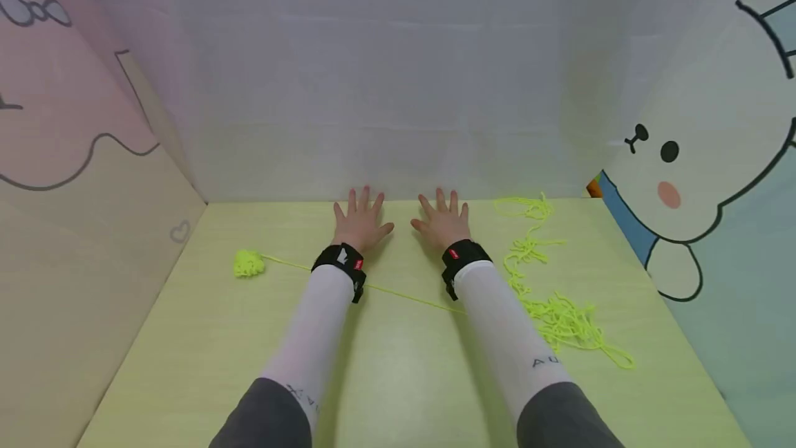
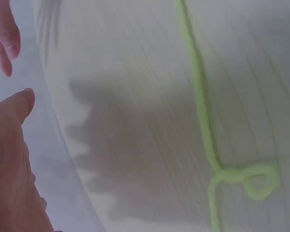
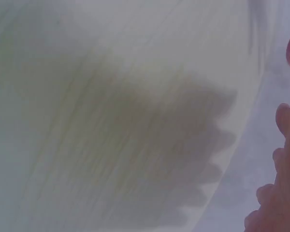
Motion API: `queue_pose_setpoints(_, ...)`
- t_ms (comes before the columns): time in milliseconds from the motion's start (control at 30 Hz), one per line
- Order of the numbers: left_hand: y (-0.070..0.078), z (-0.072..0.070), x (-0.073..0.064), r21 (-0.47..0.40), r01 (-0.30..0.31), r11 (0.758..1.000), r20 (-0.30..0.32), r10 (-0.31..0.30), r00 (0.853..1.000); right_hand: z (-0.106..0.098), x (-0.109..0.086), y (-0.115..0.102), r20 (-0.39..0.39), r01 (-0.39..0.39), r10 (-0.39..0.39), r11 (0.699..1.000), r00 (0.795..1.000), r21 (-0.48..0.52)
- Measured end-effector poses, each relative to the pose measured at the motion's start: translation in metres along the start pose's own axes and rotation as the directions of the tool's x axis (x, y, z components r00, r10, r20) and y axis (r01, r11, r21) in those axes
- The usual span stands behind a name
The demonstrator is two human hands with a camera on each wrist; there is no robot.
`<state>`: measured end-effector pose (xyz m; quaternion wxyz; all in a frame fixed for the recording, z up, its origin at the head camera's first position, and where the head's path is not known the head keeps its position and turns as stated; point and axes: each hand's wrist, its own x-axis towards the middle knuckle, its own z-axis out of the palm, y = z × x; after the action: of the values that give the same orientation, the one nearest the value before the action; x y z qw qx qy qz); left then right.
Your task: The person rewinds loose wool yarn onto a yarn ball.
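Both hands reach out toward the table's back edge, fingers spread and holding nothing. In the head view my left hand (image 1: 359, 221) is left of centre, and my right hand (image 1: 445, 220) is a short way to its right. A small neon-yellow ball of yarn (image 1: 249, 263) sits at the left. From it a single yarn strand (image 1: 410, 296) runs rightward, passing behind both forearms. To the right lies a loose, tangled heap of the same yarn (image 1: 569, 321), trailing up to the back edge. The left wrist view shows a strand with a small loop (image 2: 261, 181) on the tabletop.
The pale wooden table (image 1: 398, 379) is bounded by a plain light backdrop (image 1: 385, 88) behind. Printed cartoon panels stand at the sides, with a white cartoon face (image 1: 703, 157) on the right. Each wrist wears a black strap, such as the left strap (image 1: 340, 259).
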<state>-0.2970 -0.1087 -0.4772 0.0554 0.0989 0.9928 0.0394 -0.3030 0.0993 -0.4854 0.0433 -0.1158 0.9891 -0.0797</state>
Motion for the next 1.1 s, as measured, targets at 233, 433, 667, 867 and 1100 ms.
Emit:
queue_pose_setpoints(233,-0.021,-0.007,-0.021,-0.209,-0.161,0.965,0.022,0.169,0.985,-0.016,-0.019,-0.001,0.058,0.167,-0.178,0.975,0.982,0.149)
queue_pose_setpoints(433,-0.08,-0.014,-0.061,-0.377,-0.178,0.909,-0.09,0.155,0.984,-0.035,-0.047,0.0,0.12,0.269,-0.301,0.936,0.946,0.227)
queue_pose_setpoints(667,-0.169,-0.017,-0.128,-0.544,0.082,0.835,-0.258,-0.26,0.93,-0.054,-0.088,0.012,0.165,0.328,-0.399,0.882,0.902,0.339)
queue_pose_setpoints(867,-0.209,-0.01,-0.158,-0.641,0.315,0.699,-0.092,-0.478,0.873,-0.061,-0.117,0.018,0.184,0.289,-0.397,0.855,0.899,0.431)
queue_pose_setpoints(1100,-0.219,0.004,-0.159,-0.593,0.389,0.705,0.071,-0.435,0.898,-0.065,-0.137,0.011,0.165,0.285,-0.402,0.833,0.901,0.474)
